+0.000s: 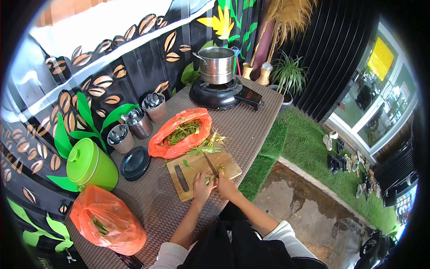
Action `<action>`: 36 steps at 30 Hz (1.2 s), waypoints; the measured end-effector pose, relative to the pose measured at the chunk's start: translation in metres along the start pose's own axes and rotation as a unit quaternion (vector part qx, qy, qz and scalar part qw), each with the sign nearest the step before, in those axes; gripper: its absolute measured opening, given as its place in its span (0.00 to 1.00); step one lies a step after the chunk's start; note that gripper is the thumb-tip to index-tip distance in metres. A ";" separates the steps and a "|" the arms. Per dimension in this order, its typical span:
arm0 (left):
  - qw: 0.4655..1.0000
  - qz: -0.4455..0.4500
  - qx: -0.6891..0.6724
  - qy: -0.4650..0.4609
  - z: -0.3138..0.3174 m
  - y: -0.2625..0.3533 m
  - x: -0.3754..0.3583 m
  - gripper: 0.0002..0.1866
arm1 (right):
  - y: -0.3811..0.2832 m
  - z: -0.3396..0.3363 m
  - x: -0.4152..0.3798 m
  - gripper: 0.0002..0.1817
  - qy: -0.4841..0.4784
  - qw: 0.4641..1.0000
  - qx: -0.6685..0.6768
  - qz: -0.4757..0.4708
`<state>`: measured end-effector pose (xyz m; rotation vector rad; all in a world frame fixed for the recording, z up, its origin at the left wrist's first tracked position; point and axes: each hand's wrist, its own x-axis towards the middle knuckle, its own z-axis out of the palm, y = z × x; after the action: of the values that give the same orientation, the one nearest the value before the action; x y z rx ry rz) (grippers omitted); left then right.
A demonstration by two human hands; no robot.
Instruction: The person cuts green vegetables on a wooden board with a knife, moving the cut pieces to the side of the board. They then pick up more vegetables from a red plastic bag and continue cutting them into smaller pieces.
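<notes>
A wooden cutting board [183,190] with a handle slot lies near the table's front edge. My right hand [227,186] is closed around the handle of a knife [210,162], its blade pointing away from me over the board. Beside it, my left hand [203,185] presses its bent fingers on some green leaves [207,180], mostly hidden under them. Small cut green pieces [221,169] sit by the blade. Leafy stems [207,148] spread across the board's far edge, next to an open orange plastic bag [156,145] filled with greens [184,132].
A steel pot [217,71] stands on a black portable stove [215,95] at the table's far end. Several cutlery cups [139,124], dark plates [135,163], a lidded green container [92,166] and another orange bag [109,222] line the left side. Artificial grass [304,134] lies to the right.
</notes>
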<state>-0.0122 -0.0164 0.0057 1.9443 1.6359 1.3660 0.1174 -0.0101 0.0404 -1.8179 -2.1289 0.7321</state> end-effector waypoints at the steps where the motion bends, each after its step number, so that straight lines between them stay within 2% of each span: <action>1: 1.000 -0.014 -0.023 0.008 0.001 0.001 0.000 0.10 | -0.004 0.000 -0.007 0.16 0.006 1.000 -0.002 0.014; 6: 0.997 -0.035 -0.062 0.003 -0.001 0.003 0.002 0.16 | -0.016 0.010 -0.012 0.17 -0.011 0.999 -0.004 0.050; 9: 0.996 -0.049 -0.078 0.002 0.001 -0.002 0.000 0.14 | -0.004 0.006 0.004 0.18 -0.004 1.000 0.014 0.007; 13: 0.995 -0.048 -0.085 0.015 0.000 -0.002 0.000 0.11 | -0.002 0.003 -0.007 0.18 -0.005 1.000 0.017 0.001; 16: 0.995 -0.045 -0.086 0.012 -0.001 0.002 0.003 0.09 | -0.012 0.014 -0.018 0.17 0.008 0.998 -0.010 0.064; 22: 0.994 -0.049 -0.094 0.007 0.001 -0.002 0.000 0.10 | -0.002 0.008 0.001 0.17 -0.009 1.000 0.018 0.016; 27: 0.994 -0.057 -0.097 0.003 -0.004 0.005 0.003 0.08 | -0.018 0.006 -0.018 0.17 -0.002 0.999 0.019 0.047; 29: 0.997 -0.039 -0.065 -0.008 -0.008 0.009 0.004 0.07 | -0.017 0.007 -0.012 0.17 -0.018 0.997 0.017 0.071; 31: 0.999 -0.023 -0.041 -0.010 -0.006 0.006 0.001 0.06 | -0.008 0.011 -0.001 0.20 -0.009 0.999 0.024 0.022; 36: 0.999 0.013 0.033 -0.026 -0.013 0.013 -0.003 0.06 | -0.012 0.014 -0.020 0.20 0.004 0.999 -0.005 0.033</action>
<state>-0.0139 -0.0279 0.0206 2.0275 1.6565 1.2750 0.1042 -0.0338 0.0378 -1.9007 -2.0814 0.7285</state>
